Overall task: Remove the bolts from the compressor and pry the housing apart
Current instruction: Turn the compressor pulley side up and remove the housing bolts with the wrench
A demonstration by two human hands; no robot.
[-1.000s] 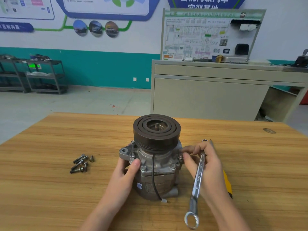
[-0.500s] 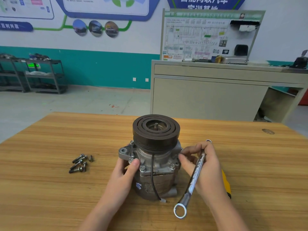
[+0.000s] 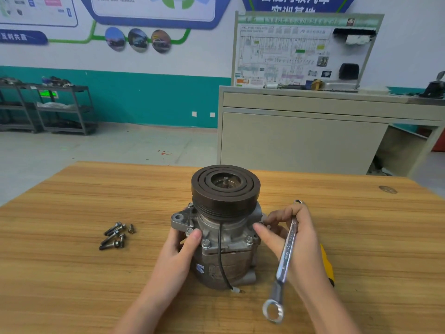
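The grey metal compressor (image 3: pixel 224 239) stands upright on the wooden table (image 3: pixel 72 273), its dark pulley (image 3: pixel 225 189) on top and a black wire hanging down its front. My left hand (image 3: pixel 183 249) grips the housing's left side, thumb by a flange bolt. My right hand (image 3: pixel 293 242) holds a silver wrench (image 3: pixel 284 259) in the palm, ring end hanging low, while its thumb and forefinger pinch at a bolt on the compressor's right flange. Two bolts (image 3: pixel 249 240) still sit in the front flange. Several removed bolts (image 3: pixel 115 235) lie to the left.
A yellow-handled tool (image 3: pixel 327 266) lies on the table behind my right hand. A knot marks the table at the far right (image 3: pixel 387 189). Beyond the table stand a beige cabinet (image 3: pixel 301 141) and a grey shelving cart (image 3: pixel 60 109).
The wrench's ring end first swung left, then back to the right. My right fingers stay at the right flange bolt. The left hand has not moved.
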